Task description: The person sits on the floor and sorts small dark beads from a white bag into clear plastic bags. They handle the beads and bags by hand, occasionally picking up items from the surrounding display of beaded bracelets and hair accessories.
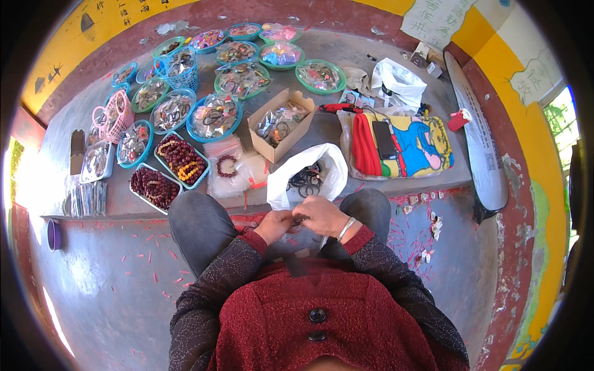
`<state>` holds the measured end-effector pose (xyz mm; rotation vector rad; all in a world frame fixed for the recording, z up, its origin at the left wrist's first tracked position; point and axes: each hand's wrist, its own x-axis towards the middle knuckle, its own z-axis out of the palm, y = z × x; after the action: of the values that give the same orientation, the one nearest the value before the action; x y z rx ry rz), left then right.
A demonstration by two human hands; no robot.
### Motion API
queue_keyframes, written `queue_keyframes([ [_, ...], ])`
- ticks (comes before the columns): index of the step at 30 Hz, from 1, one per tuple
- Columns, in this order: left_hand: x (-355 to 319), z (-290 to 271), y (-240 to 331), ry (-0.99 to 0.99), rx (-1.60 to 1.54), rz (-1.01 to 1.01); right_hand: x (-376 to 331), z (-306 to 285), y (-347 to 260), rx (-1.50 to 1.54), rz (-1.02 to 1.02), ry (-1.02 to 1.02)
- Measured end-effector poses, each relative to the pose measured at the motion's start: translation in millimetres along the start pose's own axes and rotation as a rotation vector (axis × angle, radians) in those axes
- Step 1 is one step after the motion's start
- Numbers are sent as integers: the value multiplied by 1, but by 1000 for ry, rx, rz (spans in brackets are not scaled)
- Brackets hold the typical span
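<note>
Both hands (pixel 273 227) (pixel 323 217) close together between bent knees (pixel 199 219), fingers (pixel 303 212) curled.

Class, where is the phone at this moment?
In the head view, the phone lies right of centre, on the colourful cloth, to the right of the cardboard box.

The bag (pixel 337 162) is white. Left of it, beads (pixel 154 188) are maroon or yellow; right, the cloth (pixel 416 147) is patterned red, yellow, blue

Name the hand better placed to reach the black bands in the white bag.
Probably the right hand: it appears nearer the black bands, just below the white bag in view; the left hand sits lower and farther left.
</note>
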<state>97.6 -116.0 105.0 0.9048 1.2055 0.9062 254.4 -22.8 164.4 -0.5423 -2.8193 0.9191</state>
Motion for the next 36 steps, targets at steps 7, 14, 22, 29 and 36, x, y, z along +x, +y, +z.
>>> queue_keyframes([
  [7, -2, -4, 2, 7, -136, -36, -5, -12, -17, 221, 168, 177],
  [14, -5, -2, 18, 70, -255, -124, -12, -13, -8, 171, 134, 268],
  [22, -4, 0, 8, -26, -79, 1, -11, -15, -9, -241, -78, 204],
  [29, 0, -3, -1, -5, 5, -22, -6, -5, -19, -321, -116, 137],
  [36, -1, -2, 1, 20, -56, -23, -6, -10, -24, -194, -113, 219],
])
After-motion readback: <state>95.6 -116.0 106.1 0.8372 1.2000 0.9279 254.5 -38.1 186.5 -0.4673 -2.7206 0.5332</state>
